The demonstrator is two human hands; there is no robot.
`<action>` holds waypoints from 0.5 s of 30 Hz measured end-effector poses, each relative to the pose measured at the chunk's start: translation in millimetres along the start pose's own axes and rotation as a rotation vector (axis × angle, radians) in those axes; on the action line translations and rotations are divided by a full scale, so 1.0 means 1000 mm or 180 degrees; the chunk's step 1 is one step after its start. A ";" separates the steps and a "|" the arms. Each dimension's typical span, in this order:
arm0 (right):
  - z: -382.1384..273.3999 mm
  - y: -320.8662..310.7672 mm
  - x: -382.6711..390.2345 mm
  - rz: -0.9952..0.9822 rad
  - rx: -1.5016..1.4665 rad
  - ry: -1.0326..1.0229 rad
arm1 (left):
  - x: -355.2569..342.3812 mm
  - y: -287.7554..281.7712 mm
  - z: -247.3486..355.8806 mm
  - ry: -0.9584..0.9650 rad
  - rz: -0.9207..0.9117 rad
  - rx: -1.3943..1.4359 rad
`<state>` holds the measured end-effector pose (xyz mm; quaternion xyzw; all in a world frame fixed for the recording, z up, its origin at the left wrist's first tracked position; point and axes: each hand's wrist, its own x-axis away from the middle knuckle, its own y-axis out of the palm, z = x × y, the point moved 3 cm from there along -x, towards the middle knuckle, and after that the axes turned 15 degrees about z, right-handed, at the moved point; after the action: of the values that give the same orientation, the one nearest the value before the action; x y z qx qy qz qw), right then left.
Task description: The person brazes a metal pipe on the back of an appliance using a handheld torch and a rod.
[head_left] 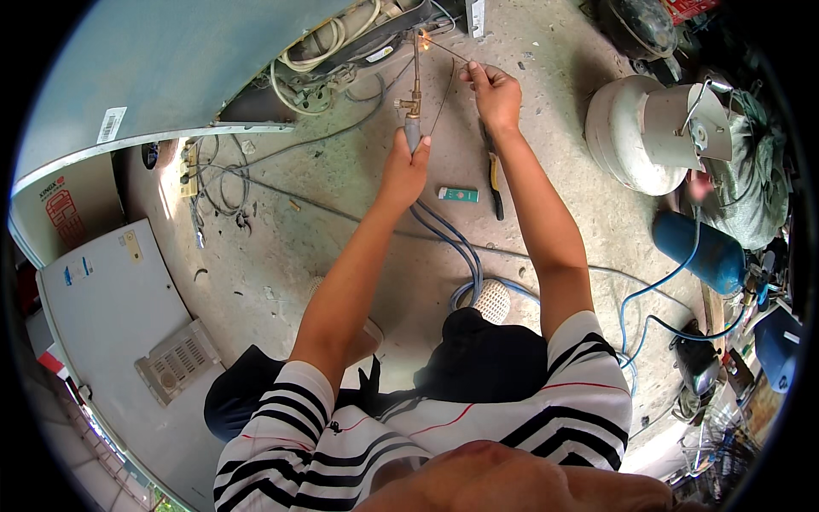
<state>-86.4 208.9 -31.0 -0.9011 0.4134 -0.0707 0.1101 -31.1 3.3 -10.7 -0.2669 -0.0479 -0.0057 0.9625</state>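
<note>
My left hand [404,171] is closed around the grey handle of a brass-coloured gas torch [414,109], which points away from me. At its tip a small orange flame [424,39] glows beside the open base of a large grey appliance [171,68]. In a pinch, my right hand [496,96] holds a thin brazing rod [449,52], whose far end reaches the flame. Another thin, dark wire-like piece [444,96] slants by my left thumb; whether I hold it is unclear. Coiled pale tubes [328,51] show inside the appliance's base.
Between my forearms lie pliers [495,183] with yellow-and-black handles and a small green box [458,194]. Blue hoses [465,247] and grey cables cross the floor. A white gas cylinder [627,132] and blue cylinder [699,252] are at right; a white appliance [115,299] is at left.
</note>
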 end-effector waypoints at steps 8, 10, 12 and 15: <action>-0.003 0.000 0.000 -0.0036 0.0008 0.0010 | 0.000 0.000 0.001 0.0023 -0.0011 -0.0012; -0.004 -0.001 0.001 -0.0041 -0.0005 0.0056 | 0.000 0.000 0.001 0.0018 -0.0006 -0.0024; -0.006 -0.001 0.001 -0.0026 -0.0046 0.0044 | 0.000 0.000 0.001 0.0016 0.0000 -0.0003; -0.008 -0.002 0.003 -0.0043 -0.0026 0.0054 | -0.001 0.001 0.000 0.0019 0.0003 0.0029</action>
<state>-85.4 206.8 -22.3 -0.9037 0.4085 -0.0775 0.1024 -31.8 3.8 -11.0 -0.2625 -0.0450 -0.0058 0.9639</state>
